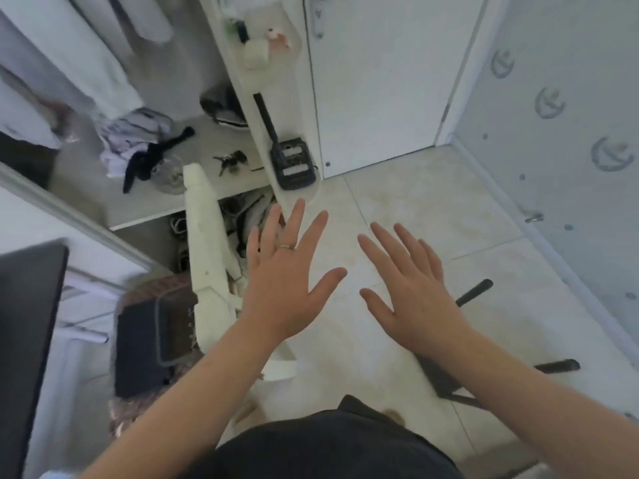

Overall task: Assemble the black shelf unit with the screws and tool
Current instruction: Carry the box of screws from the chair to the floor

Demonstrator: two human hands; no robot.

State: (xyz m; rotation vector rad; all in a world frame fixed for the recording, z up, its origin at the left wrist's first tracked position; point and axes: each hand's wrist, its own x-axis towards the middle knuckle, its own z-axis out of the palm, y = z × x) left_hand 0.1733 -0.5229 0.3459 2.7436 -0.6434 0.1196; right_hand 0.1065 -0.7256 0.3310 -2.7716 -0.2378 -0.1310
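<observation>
Hovering above the tile floor, left hand and right hand are both spread flat, palms down, fingers straight and apart, holding nothing. Probably a show of empty hands before work begins. Black shelf unit tubes lie on the floor under the right forearm, partly hidden and untouched. Screws and tool not visible, so assembly judged not yet begun.
</observation>
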